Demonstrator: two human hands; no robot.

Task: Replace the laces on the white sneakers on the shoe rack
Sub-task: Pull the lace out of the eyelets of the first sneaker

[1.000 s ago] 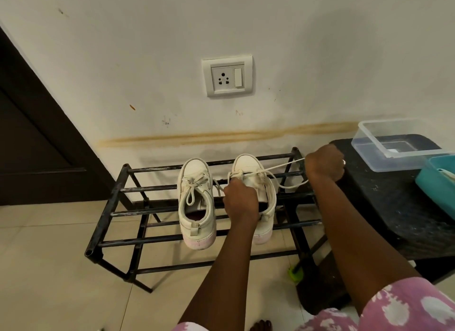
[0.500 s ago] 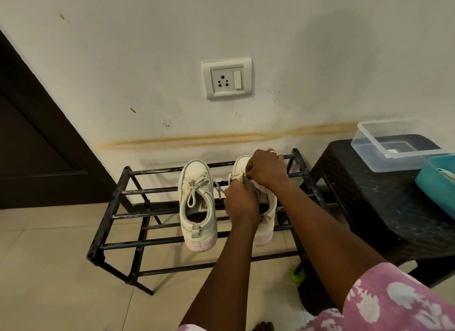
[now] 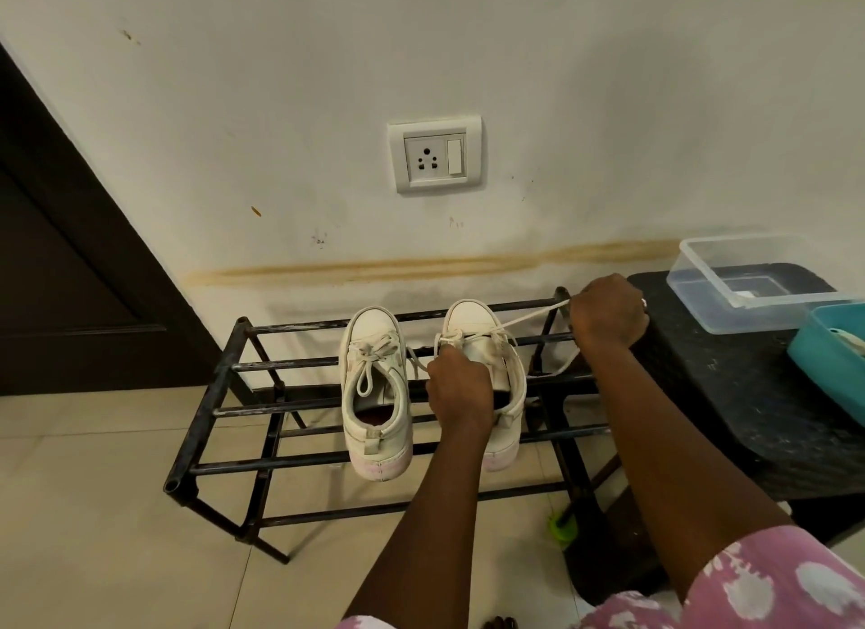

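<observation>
A black metal shoe rack [image 3: 224, 385] stands against the wall, low in the view, and the two white sneakers sit side by side on its top bars, toes to the wall. The left sneaker [image 3: 374, 343] is laced, with a loop hanging over its opening. The right sneaker [image 3: 472, 319] is just beside it at 3 o'clock. The left hand [image 3: 461, 389] comes down on the right sneaker from 6 o'clock, its grip curled closed on the shoe at the lacing; the fingertips are hidden. The right hand [image 3: 608, 312] is up at 2 o'clock from that shoe, over the rack's far corner, its grip a closed fist round the lace [image 3: 529, 317], which runs taut from the shoe's eyelets to the fist while a slack end hangs below. At 3 o'clock of the rack is a black desk [image 3: 749, 404] carrying a clear tub [image 3: 692, 272] and, at its 5 o'clock, a teal tub [image 3: 819, 352]. A wall socket [image 3: 435, 155] is at 12 o'clock above the sneakers.
</observation>
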